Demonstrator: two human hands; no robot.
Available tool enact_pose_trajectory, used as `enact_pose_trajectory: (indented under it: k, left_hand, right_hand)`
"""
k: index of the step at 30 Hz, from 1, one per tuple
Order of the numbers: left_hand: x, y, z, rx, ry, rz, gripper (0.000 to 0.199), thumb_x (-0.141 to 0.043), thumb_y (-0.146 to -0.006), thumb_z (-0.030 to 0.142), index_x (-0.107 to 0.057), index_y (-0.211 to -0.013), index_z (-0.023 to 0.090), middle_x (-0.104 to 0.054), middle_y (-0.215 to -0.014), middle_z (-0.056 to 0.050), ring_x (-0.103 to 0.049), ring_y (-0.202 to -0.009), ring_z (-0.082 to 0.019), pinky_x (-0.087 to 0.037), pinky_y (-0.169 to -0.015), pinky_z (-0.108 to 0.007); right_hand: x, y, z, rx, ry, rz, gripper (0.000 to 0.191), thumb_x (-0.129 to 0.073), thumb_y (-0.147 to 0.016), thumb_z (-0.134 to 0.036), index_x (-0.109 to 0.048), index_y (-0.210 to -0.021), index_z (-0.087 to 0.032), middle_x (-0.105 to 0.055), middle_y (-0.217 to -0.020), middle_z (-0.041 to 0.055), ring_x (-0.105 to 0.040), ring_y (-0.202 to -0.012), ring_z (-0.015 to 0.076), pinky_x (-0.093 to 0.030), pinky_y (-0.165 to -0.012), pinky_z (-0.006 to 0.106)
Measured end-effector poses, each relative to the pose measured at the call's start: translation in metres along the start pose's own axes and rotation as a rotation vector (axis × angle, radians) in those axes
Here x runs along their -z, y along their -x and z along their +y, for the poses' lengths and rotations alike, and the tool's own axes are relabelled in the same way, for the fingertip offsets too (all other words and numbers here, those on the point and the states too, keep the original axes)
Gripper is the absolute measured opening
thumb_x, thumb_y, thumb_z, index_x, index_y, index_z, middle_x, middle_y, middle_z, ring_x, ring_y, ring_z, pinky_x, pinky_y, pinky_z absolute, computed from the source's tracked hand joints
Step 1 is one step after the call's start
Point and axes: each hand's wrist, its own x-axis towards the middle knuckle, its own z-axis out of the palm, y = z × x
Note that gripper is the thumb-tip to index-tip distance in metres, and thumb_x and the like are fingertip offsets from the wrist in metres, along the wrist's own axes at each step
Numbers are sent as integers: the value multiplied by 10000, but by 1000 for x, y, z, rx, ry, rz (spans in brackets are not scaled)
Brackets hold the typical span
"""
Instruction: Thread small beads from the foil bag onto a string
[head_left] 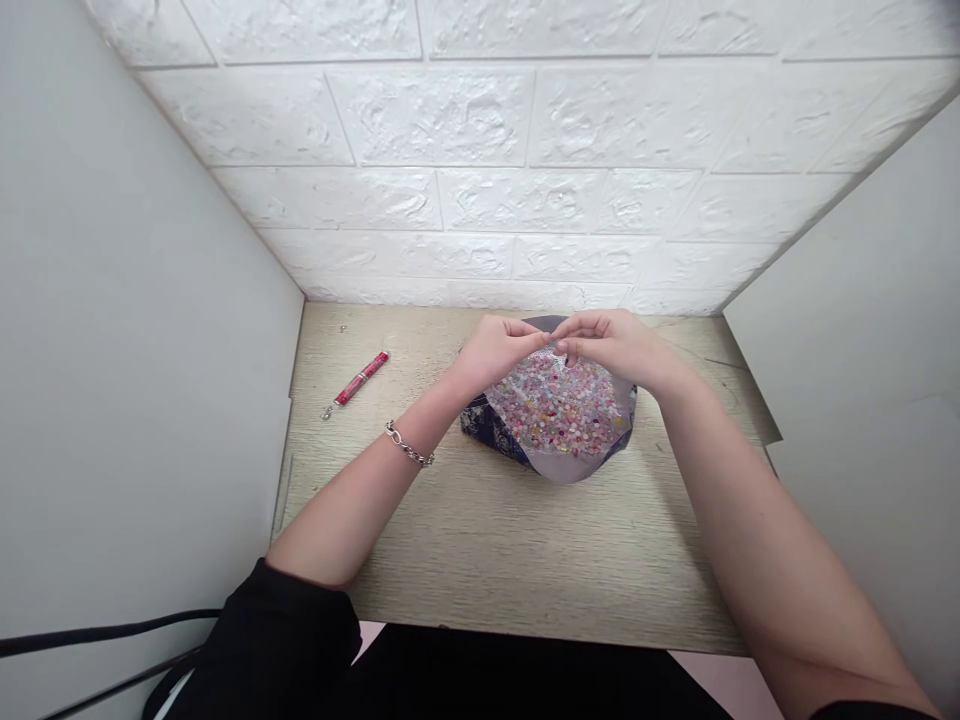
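Many small beads point(559, 410), pink, white and clear with some yellow, lie heaped on a grey cloth point(566, 468). Under the cloth shows a dark blue patterned holder point(495, 435), perhaps a box or a bag. Over the far part of the heap, my left hand point(501, 350) pinches with thumb and forefinger. My right hand point(611, 345) meets it there, its fingertips pressed together and nearly touching the left ones. Whatever sits between the fingertips is too small to name. A silvery patch point(551, 353) shows among the beads just below the fingers.
To the left on the wooden table point(510, 560) lies a slim red stick point(361, 379) with a silver band, a small metallic bit point(326, 412) beside it. White brick-patterned wall point(480, 120) closes the back. Pale panels stand left point(150, 350) and right point(862, 330).
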Motion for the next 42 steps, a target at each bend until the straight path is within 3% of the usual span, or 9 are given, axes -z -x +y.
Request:
enact_pose_trajectory:
  k: [24,42]
  left_hand:
    - [-6,0,-3,-53,-94,14,270,-531,-641,376,-586,-560,124,-387,-482,42,-281,-457,-42,-236,-468,-216]
    - [-6,1,-2,-50,-113,16,239,-517,-633,344,-559,-552,124,-413,-496,34,-302,-459,-42,-237,-455,-208]
  right_hand:
    - [-4,0,-1,-13,49,21,135,-600,-651,-224,-626,-761,-150,-642,-705,24,-576,-663,130,-451,-604,252]
    - [-6,-2,1,-14,54,19,150,-609,-645,-243,-617,-760,-147,-642,-714,28,-585,-686,136,-454,-610,246]
